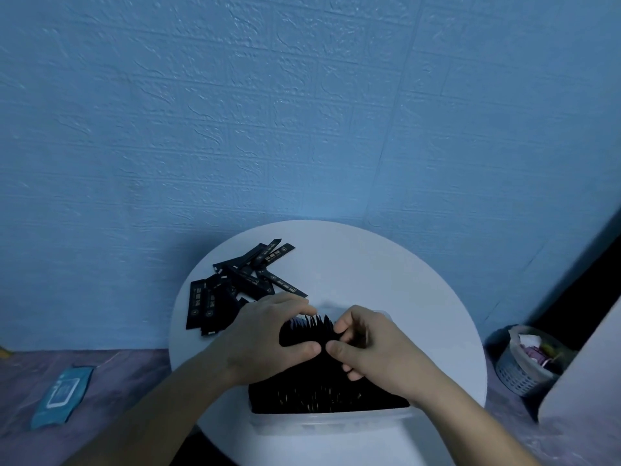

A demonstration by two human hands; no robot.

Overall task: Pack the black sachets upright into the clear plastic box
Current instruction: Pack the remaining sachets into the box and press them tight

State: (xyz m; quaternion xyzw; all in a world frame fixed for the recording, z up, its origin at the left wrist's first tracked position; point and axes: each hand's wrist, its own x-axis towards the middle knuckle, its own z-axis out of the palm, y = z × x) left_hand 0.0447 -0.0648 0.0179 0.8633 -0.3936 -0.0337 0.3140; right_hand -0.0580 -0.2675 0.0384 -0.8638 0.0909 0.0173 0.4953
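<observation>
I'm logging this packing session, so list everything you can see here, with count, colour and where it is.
table: one, white, round, against the wall
clear plastic box: one, clear, near edge of the table
packed sachets: many, black, upright in the box
loose sachets: overlapping pile, black, far left of the table
wipes pack: one, blue, on the floor at left
basket: one, grey, on the floor at right, items inside
wall: blue, textured, behind the table
left grip: holds the far packed sachets
right grip: pinches the same sachets
</observation>
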